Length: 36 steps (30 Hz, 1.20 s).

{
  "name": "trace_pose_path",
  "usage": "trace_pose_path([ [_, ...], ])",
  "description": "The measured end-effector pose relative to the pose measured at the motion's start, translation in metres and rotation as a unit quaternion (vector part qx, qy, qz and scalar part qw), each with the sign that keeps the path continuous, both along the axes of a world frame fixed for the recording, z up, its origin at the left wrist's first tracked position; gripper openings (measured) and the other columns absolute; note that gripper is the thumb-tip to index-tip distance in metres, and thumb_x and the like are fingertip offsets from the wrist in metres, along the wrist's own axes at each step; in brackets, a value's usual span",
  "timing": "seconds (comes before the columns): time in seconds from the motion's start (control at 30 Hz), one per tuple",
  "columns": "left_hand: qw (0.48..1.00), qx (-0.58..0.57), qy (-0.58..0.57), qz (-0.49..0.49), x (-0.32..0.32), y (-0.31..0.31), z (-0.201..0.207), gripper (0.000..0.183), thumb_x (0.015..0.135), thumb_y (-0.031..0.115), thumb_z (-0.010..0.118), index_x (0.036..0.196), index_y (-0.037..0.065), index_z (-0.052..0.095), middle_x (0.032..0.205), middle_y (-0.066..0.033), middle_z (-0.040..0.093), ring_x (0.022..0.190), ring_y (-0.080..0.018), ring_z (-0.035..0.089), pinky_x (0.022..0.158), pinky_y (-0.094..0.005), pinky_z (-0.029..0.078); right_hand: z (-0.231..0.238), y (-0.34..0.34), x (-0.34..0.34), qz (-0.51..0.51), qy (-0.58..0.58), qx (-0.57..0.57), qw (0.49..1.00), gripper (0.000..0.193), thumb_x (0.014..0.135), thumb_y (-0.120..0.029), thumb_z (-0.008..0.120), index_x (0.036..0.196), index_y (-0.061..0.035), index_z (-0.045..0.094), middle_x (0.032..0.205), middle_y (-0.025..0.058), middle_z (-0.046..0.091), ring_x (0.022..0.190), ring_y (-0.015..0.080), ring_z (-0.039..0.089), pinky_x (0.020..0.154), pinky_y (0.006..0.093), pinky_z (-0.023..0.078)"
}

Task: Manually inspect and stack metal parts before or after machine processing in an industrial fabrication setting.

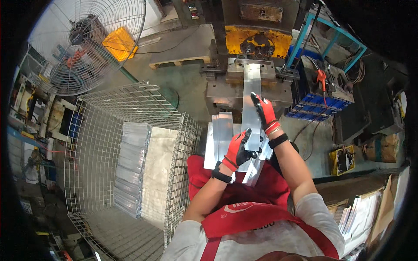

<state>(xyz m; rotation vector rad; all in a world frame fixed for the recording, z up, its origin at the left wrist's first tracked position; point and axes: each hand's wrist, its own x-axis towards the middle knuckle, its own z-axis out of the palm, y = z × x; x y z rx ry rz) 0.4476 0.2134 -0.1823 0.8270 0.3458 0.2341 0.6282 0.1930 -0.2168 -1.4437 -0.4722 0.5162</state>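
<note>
A long, flat, shiny metal strip (251,89) runs away from me, its far end on the die block (235,67) of a press. My right hand (266,111), in a red and black glove, grips the strip's right edge partway along, thumb on top. Near the strip's close end, my left hand (236,150), gloved alike, pinches its left edge; some of those fingers are hidden beneath. More metal strips (223,126) lie in a pile left of the held one. Further loose strips (254,172) rest under my hands, above my red apron.
At left stands a wire mesh cage (180,174) with stacked metal strips (130,165) inside. A large fan (82,37) is beyond it. The press (257,37) has a yellow band ahead. To the right are a blue crate (311,106) with tools on top and a small yellow bin (342,161).
</note>
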Motion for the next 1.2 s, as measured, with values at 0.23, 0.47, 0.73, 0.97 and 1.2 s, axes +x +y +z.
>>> trace_pose_path([
  [0.23,0.995,-0.073,0.065,0.017,0.013,-0.011,-0.018,0.027,0.083,0.034,0.047,0.083,0.007,0.053,0.07,-0.0042,0.057,0.047,-0.0146,0.054,0.031,-0.0248,0.034,0.024,-0.005,-0.008,0.014,-0.064,0.017,0.998,0.025,0.083,-0.023,0.051,0.072,-0.0008,0.054,0.067,-0.0069,0.047,0.064,0.0039,0.039,0.057,0.0231,0.036],
  [0.47,0.997,-0.064,0.041,-0.012,0.012,-0.008,-0.008,0.034,0.085,0.034,0.043,0.089,0.002,0.054,0.071,-0.0084,0.057,0.053,-0.0188,0.057,0.038,-0.0258,0.043,0.014,-0.003,0.003,0.019,-0.049,-0.059,0.997,0.023,0.082,-0.021,0.052,0.076,-0.0001,0.057,0.069,-0.0062,0.048,0.065,0.0037,0.041,0.059,0.022,0.037],
  [0.73,0.996,-0.081,0.027,-0.011,0.014,-0.007,-0.011,0.033,0.086,0.032,0.042,0.09,0.001,0.053,0.07,-0.0084,0.057,0.054,-0.0196,0.058,0.039,-0.0262,0.044,0.007,0.004,0.004,-0.017,0.041,0.032,0.998,0.025,0.076,-0.027,0.059,0.066,-0.0039,0.057,0.059,-0.0109,0.039,0.053,0.0015,0.031,0.045,0.0209,0.025],
  [0.97,0.994,-0.1,0.034,-0.025,0.013,-0.009,0.004,0.035,0.085,0.032,0.043,0.089,-0.001,0.053,0.069,-0.0091,0.057,0.053,-0.0201,0.058,0.039,-0.0266,0.044,-0.008,0.006,0.011,-0.026,-0.017,0.027,0.999,0.03,0.075,-0.031,0.06,0.062,-0.005,0.055,0.055,-0.0091,0.038,0.051,0.0027,0.031,0.044,0.0216,0.024],
  [1.2,0.998,-0.055,0.023,0.021,0.021,-0.004,-0.049,0.035,0.084,0.033,0.045,0.089,0.0,0.054,0.069,-0.0095,0.057,0.053,-0.0203,0.058,0.038,-0.0269,0.044,0.003,0.001,0.008,0.011,-0.034,-0.023,0.999,0.022,0.081,-0.02,0.053,0.077,0.0005,0.058,0.069,-0.0066,0.051,0.066,0.0028,0.044,0.059,0.0208,0.038],
])
